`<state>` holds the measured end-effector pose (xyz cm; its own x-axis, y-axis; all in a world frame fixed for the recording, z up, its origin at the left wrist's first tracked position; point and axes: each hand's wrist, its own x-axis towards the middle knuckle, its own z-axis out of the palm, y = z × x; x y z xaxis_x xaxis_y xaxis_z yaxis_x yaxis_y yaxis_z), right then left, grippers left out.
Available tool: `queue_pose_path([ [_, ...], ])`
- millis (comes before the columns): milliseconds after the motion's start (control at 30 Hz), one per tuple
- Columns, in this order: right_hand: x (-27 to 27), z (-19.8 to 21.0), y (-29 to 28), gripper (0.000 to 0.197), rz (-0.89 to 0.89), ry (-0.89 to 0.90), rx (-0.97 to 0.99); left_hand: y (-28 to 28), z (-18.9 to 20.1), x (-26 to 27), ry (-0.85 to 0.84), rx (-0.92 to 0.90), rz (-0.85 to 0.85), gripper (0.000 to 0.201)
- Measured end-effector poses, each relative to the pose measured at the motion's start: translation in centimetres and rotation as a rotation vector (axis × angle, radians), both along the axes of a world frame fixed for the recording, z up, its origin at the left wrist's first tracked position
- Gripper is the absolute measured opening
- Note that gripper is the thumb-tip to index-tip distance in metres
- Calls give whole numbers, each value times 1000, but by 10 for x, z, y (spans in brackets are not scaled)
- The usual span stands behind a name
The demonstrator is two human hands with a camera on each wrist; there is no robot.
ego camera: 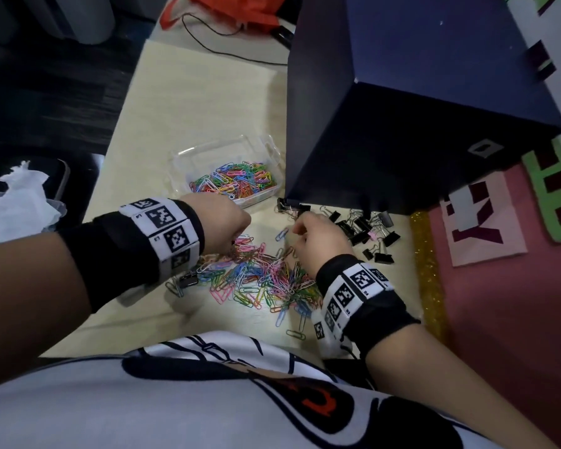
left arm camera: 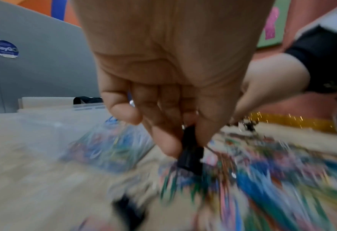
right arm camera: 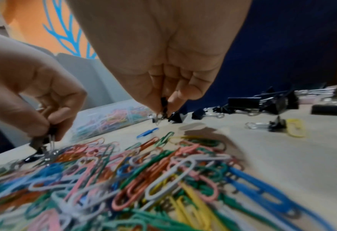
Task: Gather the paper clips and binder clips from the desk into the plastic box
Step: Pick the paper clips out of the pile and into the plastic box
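A heap of coloured paper clips [ego camera: 259, 280] [right arm camera: 144, 179] lies on the desk in front of me. Behind it stands the clear plastic box [ego camera: 182, 157] [left arm camera: 45, 129], partly filled with paper clips. Black binder clips [ego camera: 366, 228] [right arm camera: 262, 103] lie scattered at the right by the dark blue box. My left hand [ego camera: 230, 222] [left arm camera: 185, 143] hovers over the heap's left side and pinches a black binder clip [left arm camera: 191, 156]. My right hand [ego camera: 308, 231] [right arm camera: 163, 107] pinches another black binder clip [right arm camera: 163, 103] just above the desk, near the far edge of the heap.
A tall dark blue box [ego camera: 418, 108] stands right of the plastic box. One more binder clip [ego camera: 188, 280] lies under my left wrist. Pink and green paper cut-outs [ego camera: 486, 222] cover the right side; crumpled white tissue [ego camera: 17, 202] lies off the desk's left edge.
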<state>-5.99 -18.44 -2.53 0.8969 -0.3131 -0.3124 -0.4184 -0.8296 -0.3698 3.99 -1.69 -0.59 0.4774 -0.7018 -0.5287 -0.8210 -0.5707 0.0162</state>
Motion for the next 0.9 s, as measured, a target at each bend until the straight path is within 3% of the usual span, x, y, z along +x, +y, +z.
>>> queue_pose_path([
  [133, -8, 2, -15, 19, -124, 23, -21, -17, 9, 10, 106, -180, 28, 11],
  [267, -9, 2, -22, 20, -269, -92, -55, -27, 8, 9, 203, -516, 252, 23],
  [367, -10, 1, -20, 21, -228, -119, -215, -22, 4, 8, 241, -518, 277, 36],
  [433, -10, 1, -12, 21, -141, -140, -219, -10, 3, 11, 194, -412, 242, 26],
  [533, -5, 0, 9, 19, 92, -102, -128, 10, 5, 15, 65, -97, 161, 12],
  [667, 0, -1, 52, 26, 521, 21, -81, 40, 2, 20, -71, 249, 165, 33],
  [767, 1, -3, 81, 33, 751, 15, -147, 59, -7, 22, -71, 221, 245, 35],
  [900, 4, -7, 100, 40, 993, -15, -185, 68, -18, 18, -19, 0, 341, 27],
])
